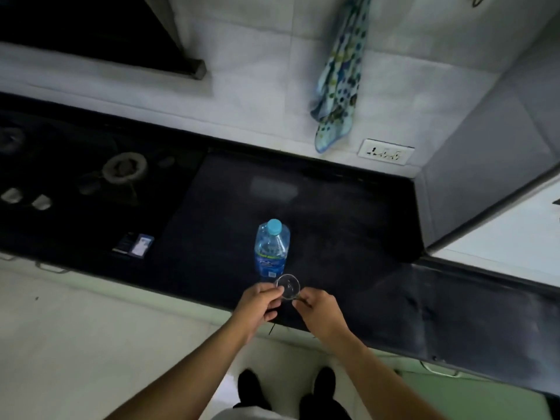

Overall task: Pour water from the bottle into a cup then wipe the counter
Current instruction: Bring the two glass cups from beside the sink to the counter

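Observation:
A clear plastic water bottle [270, 248] with a light blue cap and blue label stands upright on the black counter [348, 225]. Just in front of it, near the counter's front edge, is a small clear cup [288, 285]. My left hand [259, 304] pinches the cup's left rim and my right hand [318, 312] holds its right side. The cup looks empty. A patterned blue-green cloth [339, 74] hangs on the tiled wall behind the counter.
A gas stove burner [124, 168] lies at the left of the counter, with a small dark box [133, 244] near it. A wall socket [385, 151] sits below the cloth. A grey cabinet or fridge side [485, 153] bounds the counter on the right.

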Motion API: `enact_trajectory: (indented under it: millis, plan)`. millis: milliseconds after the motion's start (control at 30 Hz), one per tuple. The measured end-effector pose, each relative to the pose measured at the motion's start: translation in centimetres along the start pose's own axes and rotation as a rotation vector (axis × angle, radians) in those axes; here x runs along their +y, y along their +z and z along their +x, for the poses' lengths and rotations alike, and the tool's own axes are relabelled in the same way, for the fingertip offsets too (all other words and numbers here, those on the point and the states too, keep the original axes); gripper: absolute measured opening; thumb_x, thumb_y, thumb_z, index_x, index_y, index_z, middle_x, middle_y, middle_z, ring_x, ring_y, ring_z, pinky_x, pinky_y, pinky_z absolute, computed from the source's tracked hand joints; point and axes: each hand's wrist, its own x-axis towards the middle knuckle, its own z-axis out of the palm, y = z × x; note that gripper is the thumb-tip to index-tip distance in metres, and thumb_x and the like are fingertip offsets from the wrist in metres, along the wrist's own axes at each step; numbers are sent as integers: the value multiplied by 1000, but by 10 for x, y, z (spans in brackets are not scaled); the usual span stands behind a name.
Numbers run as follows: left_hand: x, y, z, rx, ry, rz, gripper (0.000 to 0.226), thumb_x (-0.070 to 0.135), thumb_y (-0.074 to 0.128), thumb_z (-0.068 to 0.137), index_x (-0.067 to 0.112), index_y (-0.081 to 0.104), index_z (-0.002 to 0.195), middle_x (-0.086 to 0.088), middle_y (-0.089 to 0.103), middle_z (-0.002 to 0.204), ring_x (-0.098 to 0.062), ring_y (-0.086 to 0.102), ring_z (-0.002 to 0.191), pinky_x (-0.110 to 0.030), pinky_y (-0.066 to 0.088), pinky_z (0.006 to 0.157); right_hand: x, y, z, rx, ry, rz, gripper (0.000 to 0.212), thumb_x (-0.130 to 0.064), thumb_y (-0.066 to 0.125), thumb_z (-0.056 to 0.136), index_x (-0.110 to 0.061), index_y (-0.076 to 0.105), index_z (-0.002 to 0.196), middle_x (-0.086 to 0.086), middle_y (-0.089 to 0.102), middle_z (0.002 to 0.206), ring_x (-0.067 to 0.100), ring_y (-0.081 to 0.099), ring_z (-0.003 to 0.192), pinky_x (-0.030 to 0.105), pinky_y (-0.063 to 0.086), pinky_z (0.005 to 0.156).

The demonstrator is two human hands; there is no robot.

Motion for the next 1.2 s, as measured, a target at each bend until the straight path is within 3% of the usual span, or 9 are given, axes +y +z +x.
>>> enact_trajectory:
  millis: [200,400,533,633,767,900,1000,1133,1200]
  plan:
    - [-6,-15,17,-6,-22,32,16,21,76,89,19,70,104,-6,73,97,-17,69,96,-32,56,81,-4,18,12,-26,39,-39,26,-21,64,91,-25,57,66,-9,55,57,2,46,48,17,37,50]
    - [-3,-15,18,2,-4,76,30,8,72,92,5,61,120,-18,69,107,-26,67,101,-37,54,92,1,27,20,-34,111,-56,32,-20,64,89,-28,51,61,-7,56,59,7,49,53,26,41,54]
    - [-6,-15,24,5,19,135,31,7,72,92,3,63,122,-17,70,109,-30,68,107,-40,53,96,6,30,24,-65,113,-67,14,-19,63,92,-21,66,78,-4,63,70,13,57,63,30,45,61]
    - [-10,-15,28,9,87,274,32,15,74,91,9,68,122,-6,74,109,-21,69,108,-41,54,99,10,32,27,-58,116,-83,8,-18,63,92,-16,70,90,1,68,79,18,62,74,30,47,68]
    - [-11,-18,32,40,179,495,46,27,77,89,12,66,131,-2,73,122,-13,67,111,-38,53,103,11,34,29,-63,138,-112,10,-21,61,92,-19,71,94,1,71,85,15,61,75,25,42,65]
    - [-8,-18,34,33,225,607,48,27,76,90,11,65,134,-3,72,125,-13,67,114,-35,52,104,13,36,33,-72,151,-161,11,-24,62,93,-22,64,82,-3,61,75,15,56,71,24,36,61]
    - [-6,-18,33,45,209,605,48,27,77,89,12,65,133,-4,71,124,-15,67,112,-35,54,101,13,38,35,-64,158,-171,10,-27,63,92,-19,65,85,2,66,79,20,61,75,24,35,61]
    - [-8,-20,35,45,209,615,44,28,80,86,16,68,127,-2,71,120,0,66,94,-17,54,83,13,39,36,-50,181,-152,10,-31,65,91,-22,61,88,2,67,83,22,62,77,24,37,63]
    - [-8,-21,35,42,209,599,43,27,82,84,16,68,123,-4,71,120,-1,67,94,-21,55,86,12,38,36,-59,180,-126,13,-32,66,89,-22,59,91,-2,63,81,18,58,74,25,39,64]
